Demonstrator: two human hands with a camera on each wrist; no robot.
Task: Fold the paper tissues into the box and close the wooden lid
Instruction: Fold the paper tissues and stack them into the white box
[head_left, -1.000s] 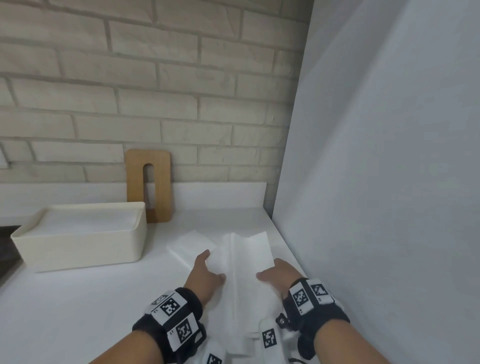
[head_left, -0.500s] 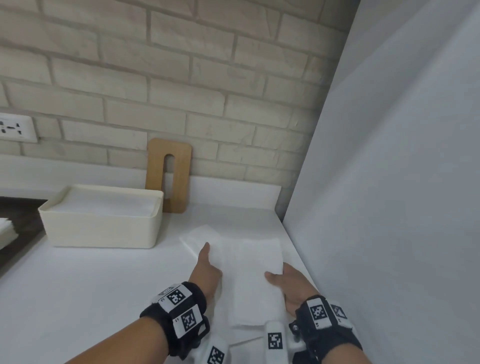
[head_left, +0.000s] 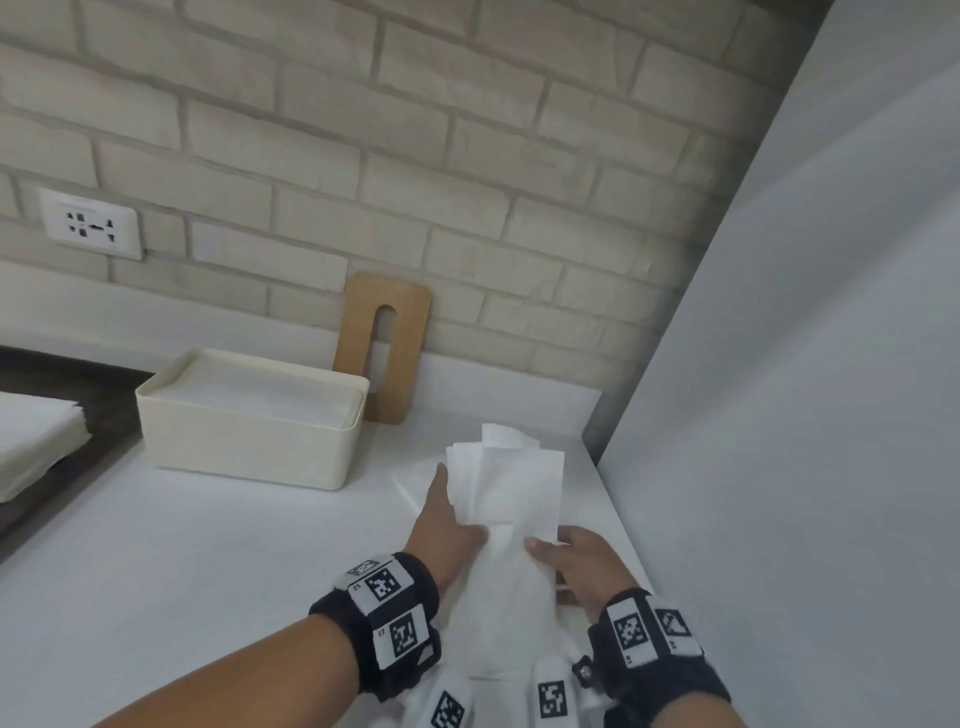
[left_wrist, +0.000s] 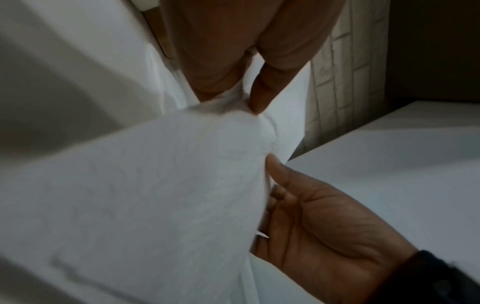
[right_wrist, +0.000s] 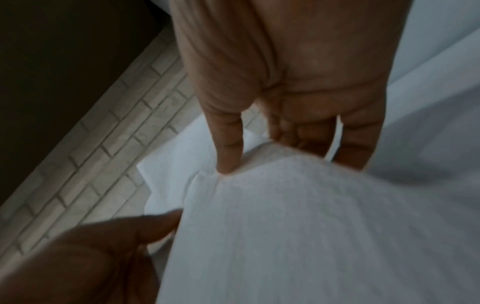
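Observation:
A folded bundle of white paper tissues (head_left: 506, 483) is raised off the white counter near its right edge. My left hand (head_left: 460, 501) pinches its left side between thumb and fingers (left_wrist: 259, 92). My right hand (head_left: 561, 551) pinches the right side, thumb on top (right_wrist: 228, 148), with its fingers hidden under the paper. More tissue (head_left: 511, 613) hangs down toward me between the wrists. The cream box (head_left: 249, 447) stands open to the left, with tissues level with its rim. The wooden lid (head_left: 358, 332), with a slot in it, leans upright against the brick wall behind the box.
A tall white panel (head_left: 805, 415) walls off the right side, close to my right hand. A second stack of white tissues (head_left: 36, 441) lies on a dark surface at far left. A wall socket (head_left: 91, 223) sits above it.
The tissues lay spread flat under both hands before; now they are gathered narrower and lifted off the counter. The view has swung left and shows more of the box and the socket.

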